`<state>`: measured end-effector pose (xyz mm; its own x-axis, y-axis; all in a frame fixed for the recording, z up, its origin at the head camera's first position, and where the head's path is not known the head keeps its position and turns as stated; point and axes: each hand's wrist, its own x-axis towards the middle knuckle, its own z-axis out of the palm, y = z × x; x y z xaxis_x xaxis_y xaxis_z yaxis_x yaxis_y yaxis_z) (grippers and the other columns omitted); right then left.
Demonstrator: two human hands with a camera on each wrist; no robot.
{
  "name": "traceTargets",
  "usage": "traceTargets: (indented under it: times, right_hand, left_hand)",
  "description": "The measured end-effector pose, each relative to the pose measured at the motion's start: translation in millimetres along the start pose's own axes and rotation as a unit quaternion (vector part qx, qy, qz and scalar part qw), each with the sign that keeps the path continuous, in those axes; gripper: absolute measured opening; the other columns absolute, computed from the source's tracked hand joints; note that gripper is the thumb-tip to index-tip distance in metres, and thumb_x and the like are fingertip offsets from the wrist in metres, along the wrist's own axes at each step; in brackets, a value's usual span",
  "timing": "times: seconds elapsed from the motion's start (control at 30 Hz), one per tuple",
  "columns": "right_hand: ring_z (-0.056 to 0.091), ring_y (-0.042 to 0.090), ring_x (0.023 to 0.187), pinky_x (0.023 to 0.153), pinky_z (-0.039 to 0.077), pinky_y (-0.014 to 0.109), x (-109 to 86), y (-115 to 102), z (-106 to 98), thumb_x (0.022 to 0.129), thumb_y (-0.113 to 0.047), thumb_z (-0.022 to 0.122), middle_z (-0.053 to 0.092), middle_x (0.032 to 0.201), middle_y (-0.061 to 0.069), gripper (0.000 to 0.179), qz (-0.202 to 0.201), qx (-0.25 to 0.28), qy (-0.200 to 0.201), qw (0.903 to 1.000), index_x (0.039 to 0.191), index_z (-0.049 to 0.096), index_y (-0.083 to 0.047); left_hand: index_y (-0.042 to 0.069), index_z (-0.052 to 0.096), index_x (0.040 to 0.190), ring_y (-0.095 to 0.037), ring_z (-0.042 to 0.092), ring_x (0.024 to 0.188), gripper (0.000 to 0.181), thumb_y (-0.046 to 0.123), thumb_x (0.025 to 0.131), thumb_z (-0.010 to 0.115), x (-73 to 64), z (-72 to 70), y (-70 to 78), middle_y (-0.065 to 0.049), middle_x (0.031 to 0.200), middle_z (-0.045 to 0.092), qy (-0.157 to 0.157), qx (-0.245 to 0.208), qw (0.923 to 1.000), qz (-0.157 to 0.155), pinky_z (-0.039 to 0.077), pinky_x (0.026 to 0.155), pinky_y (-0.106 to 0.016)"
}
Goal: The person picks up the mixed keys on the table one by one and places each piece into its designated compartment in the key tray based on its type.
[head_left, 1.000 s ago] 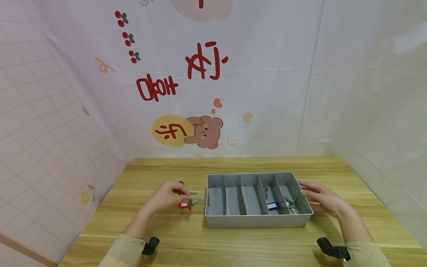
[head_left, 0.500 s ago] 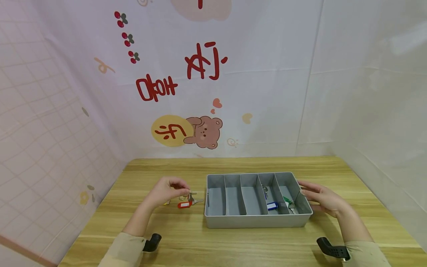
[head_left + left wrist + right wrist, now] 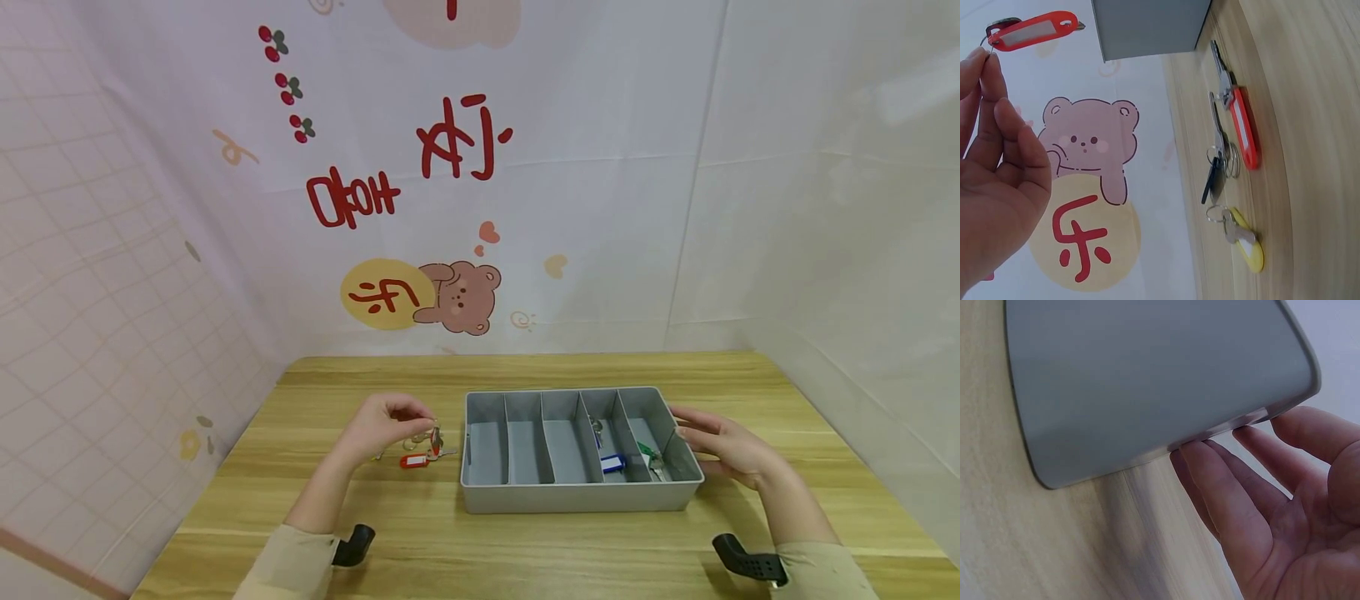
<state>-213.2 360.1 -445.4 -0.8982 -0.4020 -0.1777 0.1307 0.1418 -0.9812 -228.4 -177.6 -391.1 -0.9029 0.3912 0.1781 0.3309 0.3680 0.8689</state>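
My left hand (image 3: 384, 429) pinches the ring of a key with a red tag (image 3: 1036, 31) between thumb and fingertips, lifted over the tabletop. Beneath and beside it lie more keys: one with a red tag (image 3: 1244, 128), some with a black tag (image 3: 1211, 180) and one with a yellow tag (image 3: 1249, 244). The right hand (image 3: 726, 446) rests its fairly straight fingertips against the right end of a grey divided box (image 3: 573, 497). Inside the box, a key with a blue tag (image 3: 612, 463) lies in one compartment and a key with a green tag (image 3: 649, 454) in the rightmost.
The wooden table (image 3: 420, 542) runs back to a printed white cloth (image 3: 600, 250) hung behind and at both sides. Thin dividers (image 3: 546, 442) split the box into several compartments. A black wrist strap (image 3: 354, 546) shows at the left sleeve.
My left hand has lifted the red-tagged key off the pile and shifted slightly right, towards the box. The right hand and the box have stayed put.
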Motion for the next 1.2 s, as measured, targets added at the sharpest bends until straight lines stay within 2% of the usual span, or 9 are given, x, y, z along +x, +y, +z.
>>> traceTargets:
  times: [0.33,0.57,0.73,1.2]
  right_hand:
    - [0.060,0.008,0.112,0.091,0.053,0.041,0.1,1.4,0.0,0.106,-0.015,0.047,0.055,0.131,-0.006,0.057,-0.009,0.010,-0.009,0.9999,0.154,0.023,0.004]
    - [0.059,0.008,0.112,0.090,0.053,0.042,0.7,1.9,-0.6,0.107,-0.014,0.045,0.052,0.137,0.002,0.054,-0.016,0.011,-0.015,0.9997,0.154,0.025,0.003]
    - [0.060,0.007,0.112,0.090,0.053,0.042,1.1,1.6,-0.3,0.107,-0.014,0.045,0.053,0.135,0.000,0.055,-0.011,0.010,-0.011,0.9998,0.154,0.023,0.004]
    - [0.060,0.009,0.112,0.090,0.053,0.043,0.6,1.2,0.2,0.107,-0.015,0.046,0.052,0.137,0.002,0.054,-0.009,0.009,-0.006,0.9999,0.154,0.026,0.001]
  left_hand:
    - [0.003,0.076,0.094,-0.021,0.057,0.068,0.012,0.013,0.086,0.078,3.5,9.4,5.3,-0.006,0.081,0.068,0.005,-0.024,0.9997,-0.001,0.049,0.056,-0.025]
    - [0.002,0.076,0.095,-0.015,0.057,0.068,0.013,0.011,0.086,0.078,5.3,17.1,9.7,-0.005,0.084,0.069,0.014,-0.034,0.9993,0.007,0.048,0.057,-0.026]
    - [0.002,0.076,0.095,-0.012,0.056,0.069,0.010,0.008,0.087,0.076,8.3,23.9,11.9,-0.004,0.085,0.069,0.021,-0.033,0.9992,0.010,0.048,0.059,-0.027]
    - [0.007,0.077,0.095,-0.021,0.061,0.077,0.010,0.014,0.088,0.077,16.8,39.0,16.0,-0.004,0.088,0.071,0.012,-0.044,0.9982,0.039,0.051,0.067,-0.027]
